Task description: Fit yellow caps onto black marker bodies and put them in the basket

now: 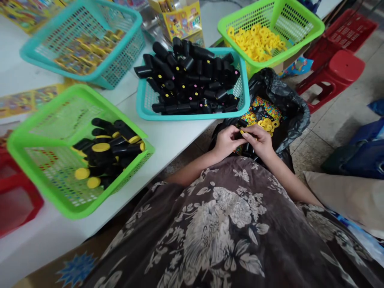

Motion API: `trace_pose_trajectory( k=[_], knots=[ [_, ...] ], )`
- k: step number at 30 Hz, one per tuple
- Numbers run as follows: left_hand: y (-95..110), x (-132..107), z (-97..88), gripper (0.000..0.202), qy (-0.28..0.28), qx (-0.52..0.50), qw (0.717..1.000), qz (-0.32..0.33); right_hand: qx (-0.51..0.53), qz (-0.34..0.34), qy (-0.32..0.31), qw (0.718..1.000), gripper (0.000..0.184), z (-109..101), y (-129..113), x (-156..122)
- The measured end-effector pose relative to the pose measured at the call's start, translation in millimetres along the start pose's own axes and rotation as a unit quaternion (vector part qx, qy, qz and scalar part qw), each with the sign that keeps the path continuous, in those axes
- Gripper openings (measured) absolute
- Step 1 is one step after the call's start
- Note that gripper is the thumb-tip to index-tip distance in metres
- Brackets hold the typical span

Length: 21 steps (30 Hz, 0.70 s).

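My left hand [228,141] and my right hand [260,140] meet above a black plastic bag [295,116], with fingertips pinched together. Between them shows a small yellow piece [241,132], mostly covered by the fingers; its exact kind is unclear. Just below the hands lies a black tube-like part [248,150]. Inside the bag, yellow ring-shaped pieces [271,125] rest on many tiny multicoloured beads [267,105]. Left of the hands, a teal basket [192,117] on the table is heaped with black plastic tubes [195,76], some with yellow or pink dots.
A green basket [81,210] holds black tubes with yellow caps [101,147]. Another green basket [318,28] contains yellow rings [259,42]. A second teal basket [36,56] holds yellow printed packets [90,52]. Red stools [345,68] stand at right, beyond the white table [168,148].
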<state>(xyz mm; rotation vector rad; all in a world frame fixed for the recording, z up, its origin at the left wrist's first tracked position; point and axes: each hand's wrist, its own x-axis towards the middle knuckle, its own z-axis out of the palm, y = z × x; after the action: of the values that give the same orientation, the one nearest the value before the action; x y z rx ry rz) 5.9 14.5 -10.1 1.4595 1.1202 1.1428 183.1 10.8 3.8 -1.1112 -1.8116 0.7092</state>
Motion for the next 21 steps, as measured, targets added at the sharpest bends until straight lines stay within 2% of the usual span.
trace_pose_trajectory(
  k=[6, 8, 10, 12, 16, 18, 21],
  knots=[
    [-5, 1, 1.9, 0.027, 0.017, 0.064, 0.997, 0.039, -0.03, 0.013, 0.022, 0.999, 0.03, 8, -9, -8],
    [-6, 1, 2.0, 0.026, 0.025, 0.076, 0.996, 0.05, -0.019, 0.043, 0.023, 0.999, 0.032, 9, -10, -8],
    [-7, -1, 1.6, 0.026, 0.028, 0.085, 0.994, 0.064, 0.043, 0.098, 0.028, 0.994, 0.034, 9, -10, -8],
    [-7, -3, 0.9, 0.028, 0.028, 0.093, 0.992, 0.084, 0.138, 0.163, 0.031, 0.977, 0.037, 10, -11, -7],
    [-5, -6, -2.3, 0.024, 0.022, 0.105, 0.986, 0.129, 0.284, 0.289, -0.006, 0.914, 0.043, 11, -16, -3],
    [-2, -6, -5.8, 0.019, 0.007, 0.1, 0.983, 0.151, 0.314, 0.319, -0.015, 0.894, 0.044, 11, -18, -3],
    [2, -7, -12.9, 0.022, -0.034, 0.053, 0.989, 0.137, 0.313, 0.308, -0.001, 0.898, 0.045, 10, -18, -2]
  ],
)
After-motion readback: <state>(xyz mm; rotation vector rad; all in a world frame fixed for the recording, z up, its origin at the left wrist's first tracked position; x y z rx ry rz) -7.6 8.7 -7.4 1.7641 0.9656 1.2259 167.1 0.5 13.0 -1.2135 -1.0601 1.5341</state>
